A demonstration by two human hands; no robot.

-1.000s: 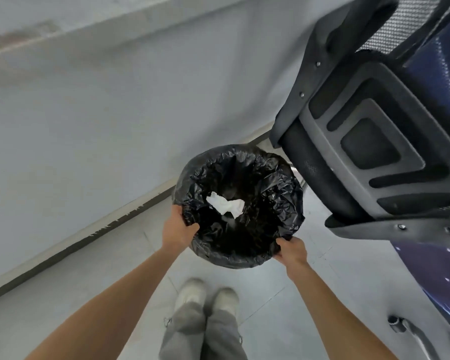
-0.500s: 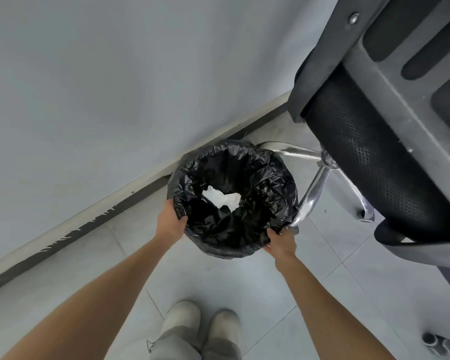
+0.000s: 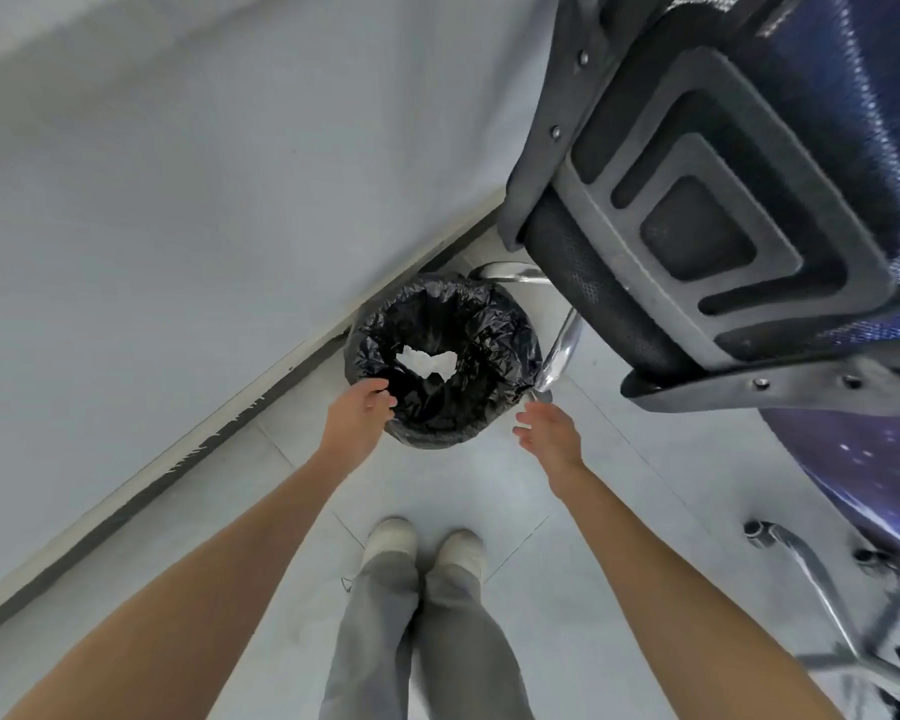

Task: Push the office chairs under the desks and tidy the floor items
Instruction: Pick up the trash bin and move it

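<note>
A pale grey tiled floor (image 3: 619,511) with thin grout lines meets a grey wall along a dark skirting strip; on it stands a round bin lined with crinkled black plastic (image 3: 494,407), close to the wall; beside it rest the chrome legs of an office chair (image 3: 559,350); a pair of off-white shoes (image 3: 422,545) stands nearer.

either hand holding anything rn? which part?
Right hand: nothing, fingers spread clear of the bin. Left hand: fingertips at the near rim; a real grip cannot be told.

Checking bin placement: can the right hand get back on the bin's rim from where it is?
Probably yes. The right hand hangs open just off the bin rim, bare floor between. The chrome chair leg stands close beside that side, so room is tight.
</note>
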